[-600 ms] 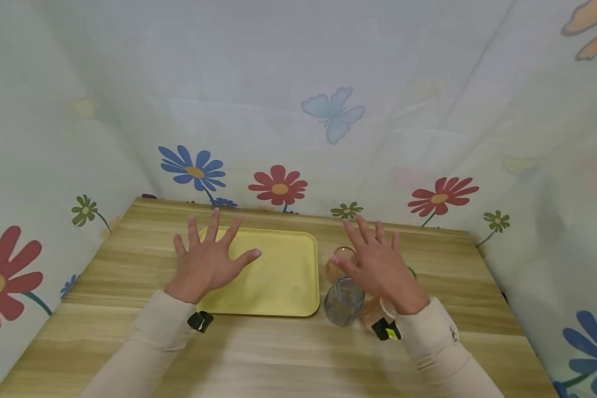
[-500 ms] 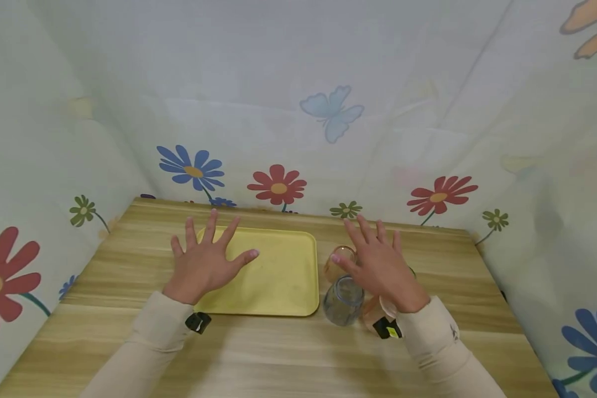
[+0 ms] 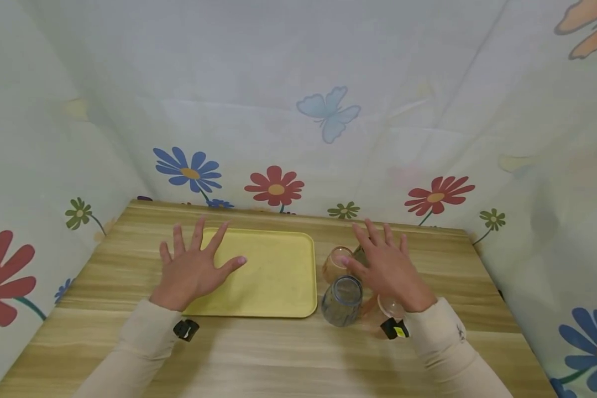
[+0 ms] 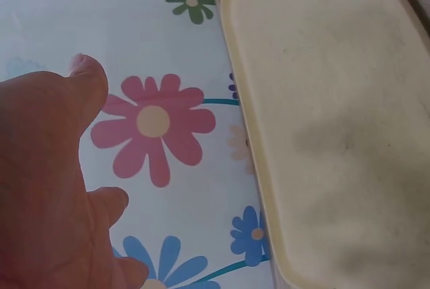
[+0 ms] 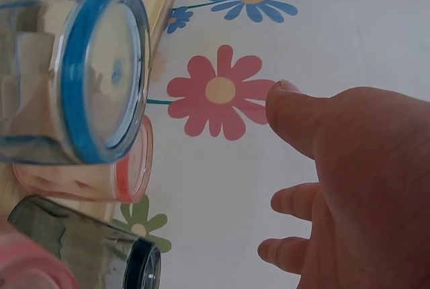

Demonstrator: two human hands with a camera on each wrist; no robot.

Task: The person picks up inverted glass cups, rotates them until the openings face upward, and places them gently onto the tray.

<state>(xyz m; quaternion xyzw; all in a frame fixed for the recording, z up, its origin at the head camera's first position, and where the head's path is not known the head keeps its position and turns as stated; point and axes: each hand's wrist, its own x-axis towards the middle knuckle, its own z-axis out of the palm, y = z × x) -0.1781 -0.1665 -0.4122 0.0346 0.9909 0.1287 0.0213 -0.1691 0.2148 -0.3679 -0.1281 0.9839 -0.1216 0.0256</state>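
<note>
A person's two hands spread wide over a wood-grain counter (image 3: 258, 359), reaching toward a flowered curtain (image 3: 229, 127). The left hand (image 3: 189, 271), fingers straight and fanned, thumb pointing inward, is raised over the left end of a yellow rectangular tray (image 3: 273, 276), covering part of that end from the head camera. The left wrist view shows a gap between hand and tray. The tray lies flat, its long side running across the counter.

The right hand (image 3: 388, 268), fingers likewise straight and splayed, is above a cluster of four tinted glasses just beyond the tray's right edge. The blue-tinted glass (image 3: 342, 301) stands nearest the tray's near right corner, to the left of the hand, its thick tinted end upward. A peach-pink glass (image 3: 334, 271) stands behind it, beside the tray, close to the thumb in the head view. A dark green-gray glass (image 5: 87, 249) stands to its right, partly hidden by the hand from above. A second pink glass (image 3: 373, 318) sits below the right wrist, partly covered by the hand and cuff. The right wrist view shows the hand apart from the glasses; whether the glasses touch one another cannot be told.

Both arms wear cream sleeves (image 3: 144, 337), with a small black device (image 3: 186, 329) at each cuff. Red, blue and green flowers and a pale blue butterfly (image 3: 330, 114) decorate the curtain.
</note>
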